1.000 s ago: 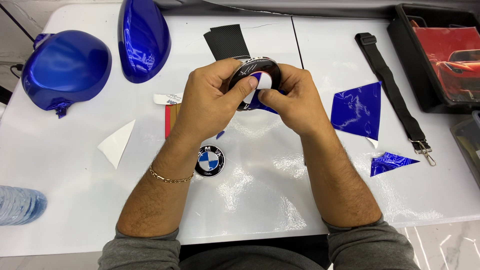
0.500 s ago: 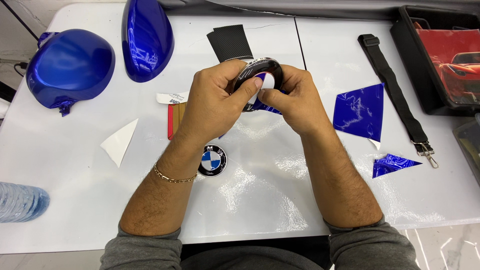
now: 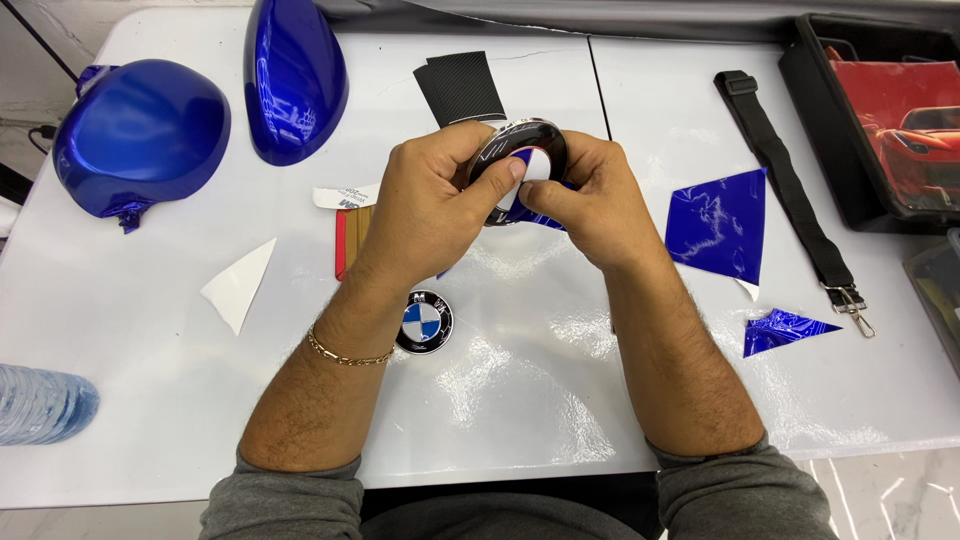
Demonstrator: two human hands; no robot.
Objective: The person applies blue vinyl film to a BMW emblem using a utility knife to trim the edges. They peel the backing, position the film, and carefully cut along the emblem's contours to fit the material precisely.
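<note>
Fingers of left hand [image 3: 430, 205] and right hand [image 3: 590, 200] clamp round black emblem [image 3: 520, 150].

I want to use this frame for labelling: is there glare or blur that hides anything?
Head view: sharp overall, no motion blur; overhead light leaves white glare patches on the glossy table and highlights on the blue covers; the emblem between left hand and right hand stays readable, partly covered by fingers.

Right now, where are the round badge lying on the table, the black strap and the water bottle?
Round badge [image 3: 423, 322], head view, its centre.
Black strap [image 3: 790, 195], head view, mid-length webbing.
Water bottle [image 3: 40, 403], head view, its ribbed side.
</note>
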